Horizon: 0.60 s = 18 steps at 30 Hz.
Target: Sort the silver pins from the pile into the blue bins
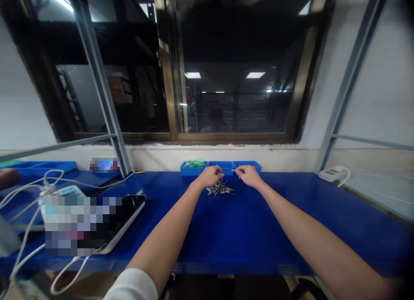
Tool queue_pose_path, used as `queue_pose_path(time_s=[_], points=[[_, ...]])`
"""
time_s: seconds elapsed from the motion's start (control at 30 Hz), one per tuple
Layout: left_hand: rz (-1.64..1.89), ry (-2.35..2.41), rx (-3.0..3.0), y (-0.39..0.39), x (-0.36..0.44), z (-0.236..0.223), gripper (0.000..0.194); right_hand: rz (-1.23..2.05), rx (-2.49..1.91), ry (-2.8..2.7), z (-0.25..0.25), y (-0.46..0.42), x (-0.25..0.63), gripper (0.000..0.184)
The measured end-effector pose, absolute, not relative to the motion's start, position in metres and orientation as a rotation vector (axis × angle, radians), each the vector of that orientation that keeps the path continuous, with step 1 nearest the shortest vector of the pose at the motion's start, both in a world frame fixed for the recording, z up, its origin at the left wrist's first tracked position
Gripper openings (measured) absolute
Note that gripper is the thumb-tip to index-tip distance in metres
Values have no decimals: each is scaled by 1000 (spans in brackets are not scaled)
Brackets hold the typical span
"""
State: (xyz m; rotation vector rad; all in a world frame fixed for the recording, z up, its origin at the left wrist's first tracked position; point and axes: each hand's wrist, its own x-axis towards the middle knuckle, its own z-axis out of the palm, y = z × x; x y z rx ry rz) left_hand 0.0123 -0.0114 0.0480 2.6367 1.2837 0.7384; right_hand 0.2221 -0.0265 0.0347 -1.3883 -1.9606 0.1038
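Note:
A loose pile of small, thin metal pieces lies on the blue tabletop in front of me. My left hand is just above the pile's far left side, fingers curled together; whatever they hold is too small to make out. To the right of the pile, my right hand pinches a small, thin, pale piece between thumb and fingertips, its tip pointing left. Behind both hands stands a blue divided bin. Green material fills its left compartment.
On the left is a white-edged device with a dark top, partly blurred out, among white cables. A power strip sits at the right. Grey metal posts flank the blue table. Another person's hand shows at the left edge.

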Motion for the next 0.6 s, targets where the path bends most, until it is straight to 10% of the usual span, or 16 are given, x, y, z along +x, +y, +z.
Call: queue_pose_path(time_s=[0.27,0.6], points=[[696,1624,2473,20,14,19,24,303,-1642,-1429,23,36,250,52],[705,1588,2551,15,18,1,42,338,-1503,-1783,-5,-5,192,38]])
